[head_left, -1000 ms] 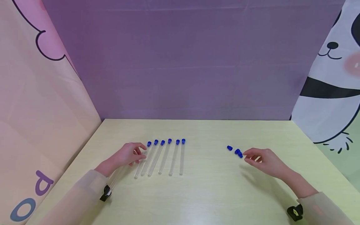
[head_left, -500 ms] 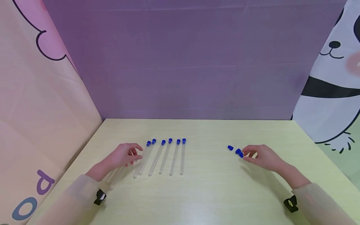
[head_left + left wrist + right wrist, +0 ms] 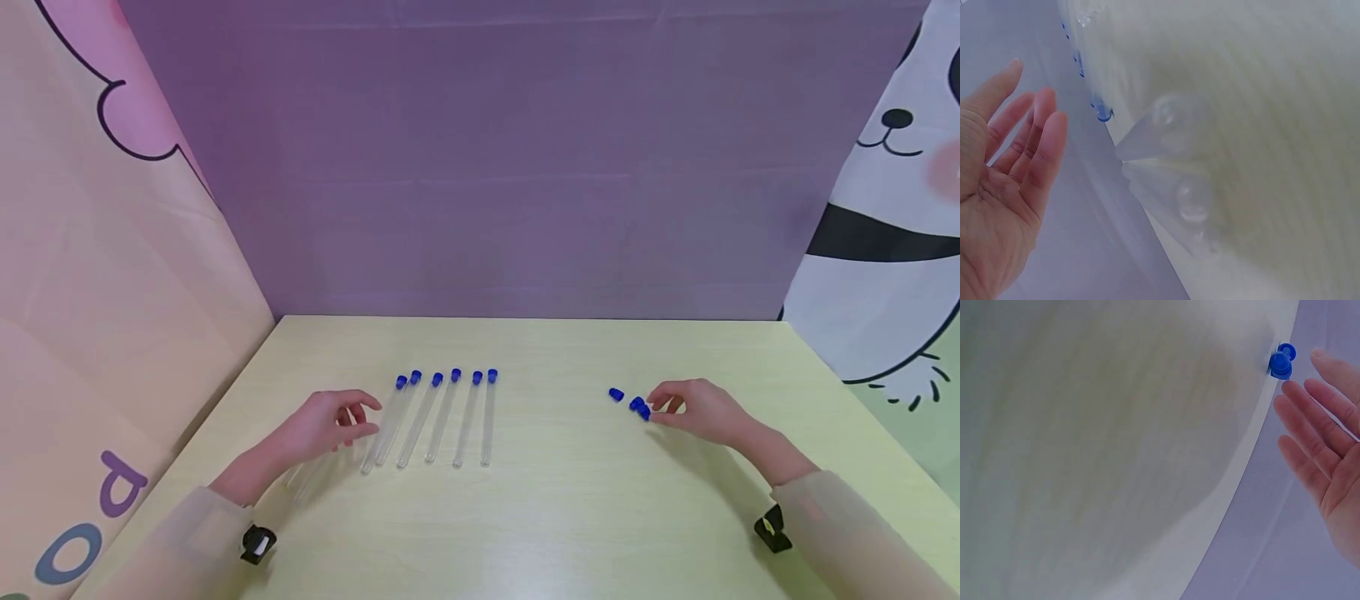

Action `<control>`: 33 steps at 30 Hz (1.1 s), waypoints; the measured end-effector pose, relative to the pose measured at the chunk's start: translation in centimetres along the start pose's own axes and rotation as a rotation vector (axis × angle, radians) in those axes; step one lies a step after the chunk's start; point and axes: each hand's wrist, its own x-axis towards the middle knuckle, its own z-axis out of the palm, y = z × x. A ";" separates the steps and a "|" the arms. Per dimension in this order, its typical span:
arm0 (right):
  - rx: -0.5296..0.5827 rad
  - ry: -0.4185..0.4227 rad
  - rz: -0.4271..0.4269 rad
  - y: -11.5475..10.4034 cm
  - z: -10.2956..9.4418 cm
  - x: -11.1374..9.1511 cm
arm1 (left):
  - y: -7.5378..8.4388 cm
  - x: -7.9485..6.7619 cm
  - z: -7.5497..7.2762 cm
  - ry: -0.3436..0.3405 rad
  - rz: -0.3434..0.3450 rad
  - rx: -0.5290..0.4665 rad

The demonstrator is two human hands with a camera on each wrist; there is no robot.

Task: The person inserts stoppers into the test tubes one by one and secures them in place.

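Note:
Several clear test tubes with blue caps lie side by side left of the table's middle; one is the rightmost capped tube point(image 3: 489, 421). My left hand point(image 3: 330, 425) hovers at the left end of this row, fingers loosely bent and nothing held. Beneath it lie clear tubes point(image 3: 1191, 200), partly hidden by the hand in the head view; whether they bear caps is hidden. On the right, my right hand point(image 3: 697, 408) has its fingertips beside a small cluster of loose blue caps point(image 3: 637, 405). In the right wrist view its thumb and fingers stand apart, with caps point(image 3: 1281, 362) just beyond them.
Another loose blue cap point(image 3: 616, 394) lies left of the cluster. The pale wooden table point(image 3: 555, 500) meets a purple backdrop point(image 3: 525, 167) at its far edge. Printed cloths hang at both sides, and each wrist bears a small black device point(image 3: 258, 543).
My left hand has drawn back slightly to the left, away from the row. The two leftmost capped tubes have shifted a little. My right hand has edged slightly farther up the table, beside the caps.

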 end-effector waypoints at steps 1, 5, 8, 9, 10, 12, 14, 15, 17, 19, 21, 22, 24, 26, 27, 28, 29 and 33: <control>0.002 -0.003 0.000 0.0 0.0 0.1 | 0.1 -0.1 0.0 0.003 0.004 0.008; 0.013 -0.017 0.000 -0.1 0.0 0.3 | 0.3 -0.6 -0.1 0.010 0.027 0.019; 0.017 -0.031 0.003 -0.1 0.1 0.7 | 0.5 -1.0 -0.2 0.014 0.046 0.017; 0.020 -0.037 0.006 -0.2 0.2 0.8 | 0.5 -1.1 -0.2 0.017 0.049 0.019; 0.023 -0.042 0.009 -0.2 0.3 0.9 | 0.5 -1.2 -0.2 0.020 0.051 0.020; 0.029 -0.053 0.012 -0.2 0.5 1.1 | 0.6 -1.5 -0.2 0.023 0.051 0.019; 0.030 -0.062 0.012 -0.3 0.6 1.3 | 0.5 -1.7 -0.3 0.029 0.047 0.022; 0.029 -0.067 0.009 -0.3 0.7 1.4 | 0.5 -1.8 -0.2 0.032 0.046 0.022; 0.020 -0.072 0.000 -0.3 0.8 1.6 | 0.5 -2.0 -0.2 0.034 0.050 0.022; 0.008 -0.074 -0.011 -0.3 1.0 1.8 | 0.5 -2.2 -0.3 0.037 0.055 0.025; 0.000 -0.073 -0.024 -0.4 1.0 2.0 | 0.5 -2.3 -0.3 0.039 0.059 0.026; -0.004 -0.074 -0.029 -0.4 1.1 2.1 | 0.4 -2.4 -0.3 0.038 0.062 0.028; -0.004 -0.078 -0.036 -0.4 1.2 2.2 | 0.3 -2.5 -0.3 0.037 0.057 0.030; 0.005 -0.084 -0.043 -0.4 1.3 2.4 | 0.2 -2.7 -0.3 0.036 0.052 0.030; 0.009 -0.088 -0.044 -0.4 1.4 2.4 | 0.1 -2.7 -0.3 0.036 0.051 0.029; 0.013 -0.090 -0.044 -0.4 1.4 2.4 | 0.1 -2.8 -0.3 0.035 0.051 0.028; 0.020 -0.092 -0.044 -0.4 1.4 2.5 | 0.0 -2.9 -0.3 0.035 0.056 0.029; 0.028 -0.090 -0.038 -0.5 1.5 2.5 | -0.1 -3.1 -0.5 0.045 0.069 0.041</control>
